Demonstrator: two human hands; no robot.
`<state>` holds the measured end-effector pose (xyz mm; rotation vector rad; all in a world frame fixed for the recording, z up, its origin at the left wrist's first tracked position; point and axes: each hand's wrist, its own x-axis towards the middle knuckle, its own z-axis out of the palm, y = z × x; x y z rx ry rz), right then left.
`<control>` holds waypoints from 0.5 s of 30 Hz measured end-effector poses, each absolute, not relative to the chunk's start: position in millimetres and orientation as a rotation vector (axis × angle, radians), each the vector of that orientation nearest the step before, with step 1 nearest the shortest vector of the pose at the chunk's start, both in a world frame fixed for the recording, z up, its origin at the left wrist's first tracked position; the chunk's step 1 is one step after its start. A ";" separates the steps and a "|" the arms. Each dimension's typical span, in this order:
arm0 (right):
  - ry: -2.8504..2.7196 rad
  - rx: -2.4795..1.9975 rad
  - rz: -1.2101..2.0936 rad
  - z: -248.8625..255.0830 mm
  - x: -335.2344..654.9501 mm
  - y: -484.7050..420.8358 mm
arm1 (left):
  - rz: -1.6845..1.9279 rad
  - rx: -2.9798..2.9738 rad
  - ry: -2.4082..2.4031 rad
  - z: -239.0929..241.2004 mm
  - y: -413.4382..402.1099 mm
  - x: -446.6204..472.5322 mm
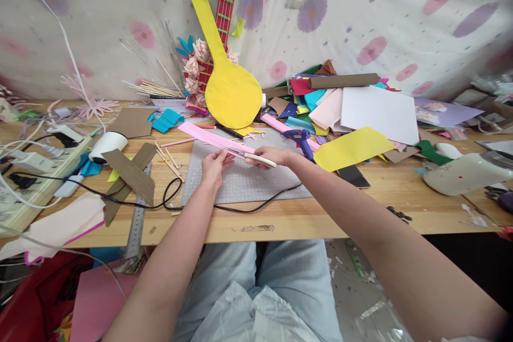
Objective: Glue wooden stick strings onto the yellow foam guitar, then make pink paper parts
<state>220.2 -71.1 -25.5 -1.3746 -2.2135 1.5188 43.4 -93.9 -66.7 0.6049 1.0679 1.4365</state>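
Observation:
My left hand (214, 170) pinches the lower edge of a long pink paper strip (210, 136), fingers closed on it. In my right hand (274, 155) is a pair of scissors (262, 161) with pale handles, its blades pointing left along the strip's lower edge. Both hands are above a grey gridded cutting mat (248, 187). A purple glue gun (298, 138) rests just beyond my right hand, near another pink strip (276, 124). Behind them a yellow guitar-shaped cutout (232, 93) leans upright against a red guitar-like piece (227, 5) with pale flowers.
A power strip (44, 176) with plugs and cables fills the left side. A black cord (256, 208) crosses the mat's front. Brown strips (132, 176) lie over a metal ruler (137, 224). Coloured sheets, a yellow piece (352, 148) and a whitish container (460, 173) are at right.

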 end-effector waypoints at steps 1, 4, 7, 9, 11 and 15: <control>-2.208 -1.378 1.508 -26.2 220.2 -71.1 | 1.437 0.605 1.067 -66.7 -93.8 43.3; -2.192 -1.378 1.480 -28.6 220.3 -70.4 | 1.435 0.611 1.064 -66.6 -93.5 42.9; -2.177 -1.392 1.457 -30.7 220.3 -69.5 | 1.431 0.622 1.059 -66.8 -92.9 42.5; -2.175 -1.408 1.445 -31.2 220.5 -69.4 | 1.429 0.630 1.056 -67.1 -92.4 42.4; -2.175 -1.411 1.444 -30.7 220.7 -70.0 | 1.430 0.635 1.048 -67.4 -92.2 42.4; -2.184 -1.376 1.479 -29.3 220.6 -71.9 | 1.428 0.644 1.026 -67.7 -92.1 42.0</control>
